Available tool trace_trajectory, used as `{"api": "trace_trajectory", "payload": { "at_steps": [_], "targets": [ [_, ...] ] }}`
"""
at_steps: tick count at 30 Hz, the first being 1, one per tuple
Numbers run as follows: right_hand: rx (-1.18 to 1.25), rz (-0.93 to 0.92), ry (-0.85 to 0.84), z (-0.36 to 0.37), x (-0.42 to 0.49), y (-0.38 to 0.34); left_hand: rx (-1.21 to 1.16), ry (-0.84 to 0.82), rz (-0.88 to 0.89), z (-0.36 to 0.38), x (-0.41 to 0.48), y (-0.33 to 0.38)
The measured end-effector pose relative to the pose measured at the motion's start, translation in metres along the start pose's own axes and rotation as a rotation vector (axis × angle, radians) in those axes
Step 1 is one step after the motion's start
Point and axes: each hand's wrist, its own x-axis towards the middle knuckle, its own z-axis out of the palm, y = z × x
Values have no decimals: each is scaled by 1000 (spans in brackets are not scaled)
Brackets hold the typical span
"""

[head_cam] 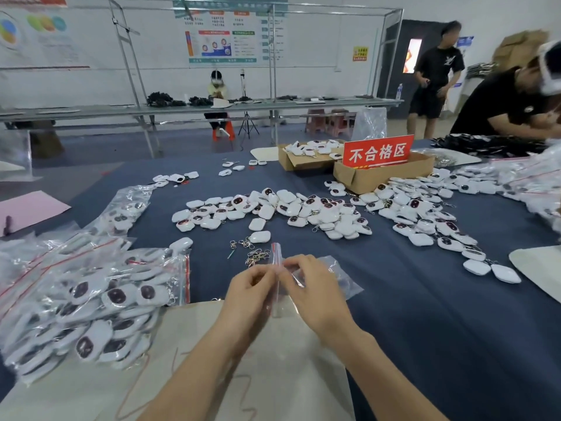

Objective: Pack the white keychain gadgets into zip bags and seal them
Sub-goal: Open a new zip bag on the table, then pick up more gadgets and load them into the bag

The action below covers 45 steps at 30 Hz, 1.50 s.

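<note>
Both hands, left (pixel 250 285) and right (pixel 314 287), pinch the mouth of a clear zip bag (pixel 306 284) between their fingertips, seemingly empty; loose gadgets (pixel 261 237) lie beyond the fingers, so the slick film may slip or stay shut.

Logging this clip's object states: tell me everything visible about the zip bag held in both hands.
The zip bag is small, clear, thin plastic with a red line along its zip edge, which runs roughly vertically between the hands. The left hand and right hand both pinch that edge. Its body trails to the right, crinkled, above the blue cloth. Whether it holds a gadget cannot be told.
</note>
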Motion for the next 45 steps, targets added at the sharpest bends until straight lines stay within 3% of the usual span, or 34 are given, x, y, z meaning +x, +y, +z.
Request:
{"api": "trace_trajectory", "payload": {
  "at_steps": [3, 8, 11, 14, 17, 19, 23, 28, 31, 34, 35, 37, 41, 45],
  "targets": [
    [112, 21, 28, 8, 6, 3, 170, 73, 100, -8, 12, -10],
    [72, -7, 170, 7, 13, 8, 397, 266, 260, -24, 24, -17],
    [-148, -184, 128, 7, 20, 8, 531, 193, 347, -29, 27, -21],
    [98, -150, 135, 16, 30, 4, 607, 130, 410, -30, 27, -20],
    [171, -77, -13, 28, 36, 11, 732, 66, 442, -34, 26, -21],
    [56, -88, -47, 32, 37, 22, 871, 67, 425, -38, 28, -25],
    [-280, -248, 61, 28, 33, 26, 986, 118, 418, -38, 27, -28],
    [-136, -187, -34, 20, 35, 22, 1105, -127, 383, -45, 23, -25],
    [-244, -231, -115, 18, 37, 23, 995, -182, 382, -49, 26, -20],
    [-253, -191, -128, 18, 37, 27, 529, -11, 318, -52, 42, 0],
    [-222, -161, -108, 18, 37, 28, 511, 58, 340, -53, 55, 6],
    [-145, -122, -62, 19, 37, 26, 764, 111, 362, -51, 89, 13],
    [-45, -94, 36, 16, 36, 18, 1413, -70, 225, -37, 149, 7],
    [170, -28, 94, 10, 39, 11, 1706, -4, 258, -28, 164, 9]
  ]
}}
